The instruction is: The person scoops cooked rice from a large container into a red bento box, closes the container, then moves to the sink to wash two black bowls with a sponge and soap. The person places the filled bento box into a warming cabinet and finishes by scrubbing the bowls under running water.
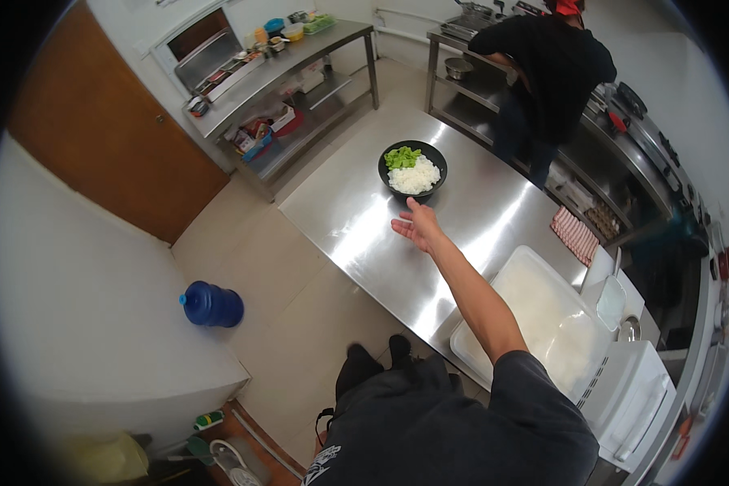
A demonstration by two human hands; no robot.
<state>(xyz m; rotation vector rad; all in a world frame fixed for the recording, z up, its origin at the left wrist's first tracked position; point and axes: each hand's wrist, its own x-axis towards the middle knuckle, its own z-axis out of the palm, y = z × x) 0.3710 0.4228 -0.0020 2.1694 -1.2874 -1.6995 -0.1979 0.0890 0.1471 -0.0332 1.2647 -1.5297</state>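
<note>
A black bowl (436,157) of white rice (414,176) and chopped green lettuce (402,158) stands on a stainless steel table (364,228). Reaching out over the table, my right hand (419,226) is just on the near side of the bowl, fingers apart, holding nothing. Whether a fingertip touches the rim cannot be told. My left hand is hidden beside my body; only a bit of that arm and a dark strap show at the lower edge.
A large translucent plastic container (540,310) and a striped cloth (574,236) lie on the right. Beyond the table a person in black (547,79) works at the stove side. A prep counter (334,44) stands by the wall; a blue water jug (214,304) is on the floor.
</note>
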